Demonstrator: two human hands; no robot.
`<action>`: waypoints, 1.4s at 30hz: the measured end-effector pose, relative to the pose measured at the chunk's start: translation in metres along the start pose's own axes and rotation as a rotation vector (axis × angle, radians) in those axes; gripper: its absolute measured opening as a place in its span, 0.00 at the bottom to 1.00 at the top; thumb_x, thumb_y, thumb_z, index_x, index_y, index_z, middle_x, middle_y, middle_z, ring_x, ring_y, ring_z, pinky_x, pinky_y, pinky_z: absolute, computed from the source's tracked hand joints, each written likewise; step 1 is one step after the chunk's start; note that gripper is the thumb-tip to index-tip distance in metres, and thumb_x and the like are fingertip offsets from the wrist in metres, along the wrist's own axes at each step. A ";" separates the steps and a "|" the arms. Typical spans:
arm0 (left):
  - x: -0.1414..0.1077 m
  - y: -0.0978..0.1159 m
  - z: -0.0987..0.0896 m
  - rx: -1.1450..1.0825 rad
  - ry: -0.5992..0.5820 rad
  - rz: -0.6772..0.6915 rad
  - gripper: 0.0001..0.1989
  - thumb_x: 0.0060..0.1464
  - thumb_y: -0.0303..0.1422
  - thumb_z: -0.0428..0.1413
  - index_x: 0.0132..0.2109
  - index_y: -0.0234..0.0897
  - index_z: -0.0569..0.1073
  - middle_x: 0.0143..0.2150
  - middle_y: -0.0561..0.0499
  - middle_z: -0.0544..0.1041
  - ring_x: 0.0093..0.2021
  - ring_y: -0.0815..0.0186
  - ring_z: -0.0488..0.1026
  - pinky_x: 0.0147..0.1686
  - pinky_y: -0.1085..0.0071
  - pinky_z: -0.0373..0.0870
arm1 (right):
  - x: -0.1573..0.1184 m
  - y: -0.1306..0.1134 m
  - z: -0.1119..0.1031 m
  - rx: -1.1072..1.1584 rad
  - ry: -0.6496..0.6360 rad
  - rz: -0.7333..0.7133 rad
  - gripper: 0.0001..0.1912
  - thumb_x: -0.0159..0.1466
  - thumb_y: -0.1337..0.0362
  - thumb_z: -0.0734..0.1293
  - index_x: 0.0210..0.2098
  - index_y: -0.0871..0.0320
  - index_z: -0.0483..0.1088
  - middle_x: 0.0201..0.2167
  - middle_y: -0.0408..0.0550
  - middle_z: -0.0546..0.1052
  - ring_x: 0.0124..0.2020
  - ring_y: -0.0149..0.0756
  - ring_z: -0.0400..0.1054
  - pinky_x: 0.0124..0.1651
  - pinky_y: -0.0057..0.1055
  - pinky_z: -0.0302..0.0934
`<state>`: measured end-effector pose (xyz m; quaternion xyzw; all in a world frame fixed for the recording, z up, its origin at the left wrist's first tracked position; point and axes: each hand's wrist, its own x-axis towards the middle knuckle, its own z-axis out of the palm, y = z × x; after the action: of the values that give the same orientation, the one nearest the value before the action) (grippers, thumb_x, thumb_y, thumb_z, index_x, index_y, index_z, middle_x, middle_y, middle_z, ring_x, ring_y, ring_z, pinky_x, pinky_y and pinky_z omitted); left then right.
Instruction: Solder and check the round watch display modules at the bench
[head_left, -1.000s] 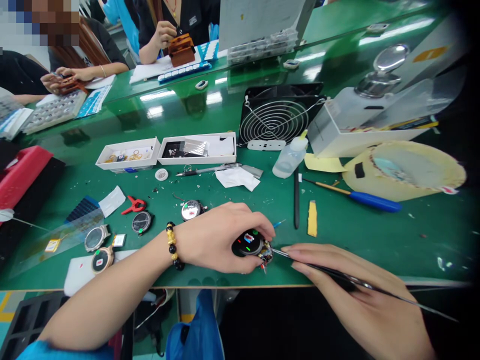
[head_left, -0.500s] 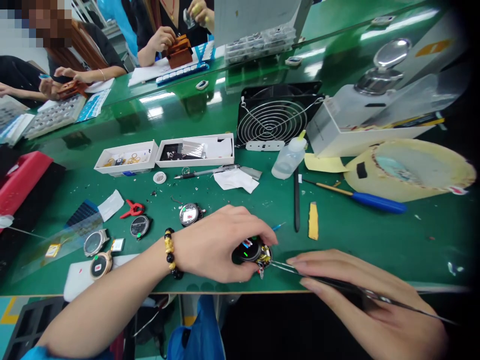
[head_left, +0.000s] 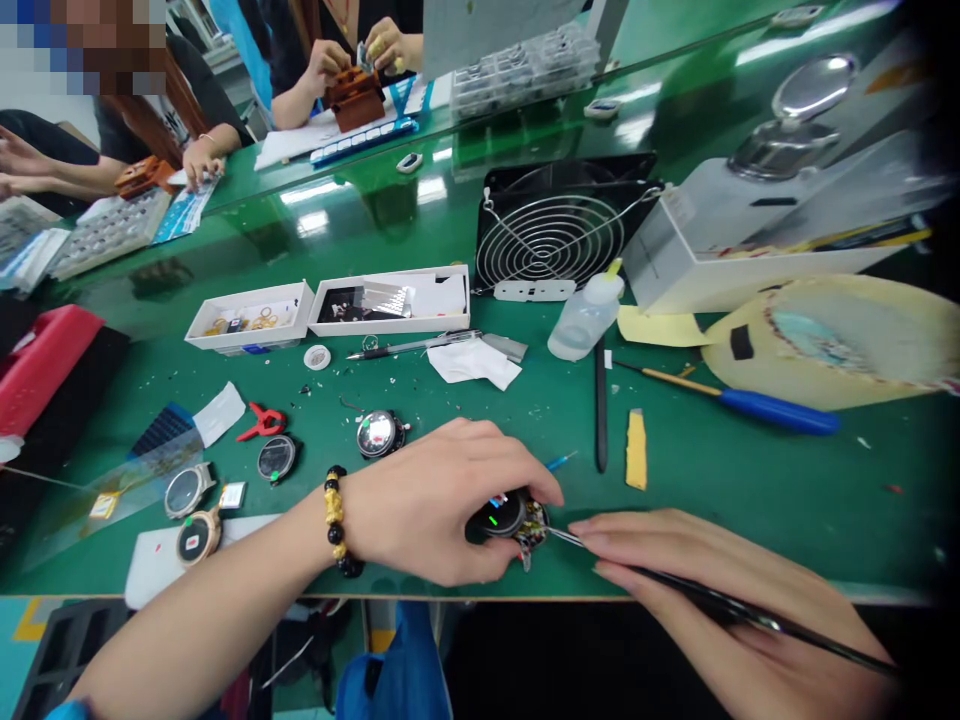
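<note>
The left hand (head_left: 442,500) clamps its fingers around a round smartwatch (head_left: 501,517) near the front edge of the green surface (head_left: 787,500), steadying it against the fine tweezers (head_left: 564,536) that the right hand's (head_left: 697,570) fingers pinch at its exposed circuitry.

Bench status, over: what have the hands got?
Left hand clasping round watch body. Right hand holding fine tweezers, tips at the watch's exposed circuitry. Blue-tipped stick lying just beyond, not blocking.
</note>
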<state>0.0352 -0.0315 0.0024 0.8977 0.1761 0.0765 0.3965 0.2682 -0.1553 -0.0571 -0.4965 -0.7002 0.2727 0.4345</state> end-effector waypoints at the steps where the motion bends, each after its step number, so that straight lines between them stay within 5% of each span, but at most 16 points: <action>1: 0.000 0.000 0.000 -0.002 0.000 0.010 0.16 0.55 0.25 0.60 0.51 0.37 0.73 0.50 0.48 0.80 0.51 0.60 0.75 0.57 0.65 0.67 | 0.000 0.000 0.000 0.001 0.008 0.004 0.06 0.71 0.65 0.70 0.44 0.46 0.78 0.44 0.37 0.83 0.44 0.31 0.80 0.51 0.21 0.72; 31: -0.001 0.001 0.003 0.007 0.036 0.081 0.15 0.55 0.23 0.59 0.51 0.34 0.73 0.49 0.45 0.77 0.51 0.59 0.73 0.57 0.66 0.69 | -0.004 -0.001 0.008 -0.019 0.094 0.069 0.08 0.70 0.66 0.71 0.44 0.43 0.78 0.45 0.36 0.83 0.45 0.33 0.79 0.53 0.25 0.73; 42: -0.001 0.000 0.002 -0.003 0.011 0.042 0.14 0.56 0.25 0.60 0.50 0.36 0.73 0.49 0.45 0.78 0.50 0.58 0.73 0.55 0.65 0.69 | 0.008 -0.011 0.008 -0.030 0.109 0.147 0.05 0.70 0.61 0.71 0.39 0.43 0.80 0.41 0.33 0.84 0.42 0.30 0.80 0.48 0.18 0.73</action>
<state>0.0352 -0.0332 0.0005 0.9002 0.1593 0.0899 0.3952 0.2549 -0.1511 -0.0496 -0.5670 -0.6413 0.2661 0.4431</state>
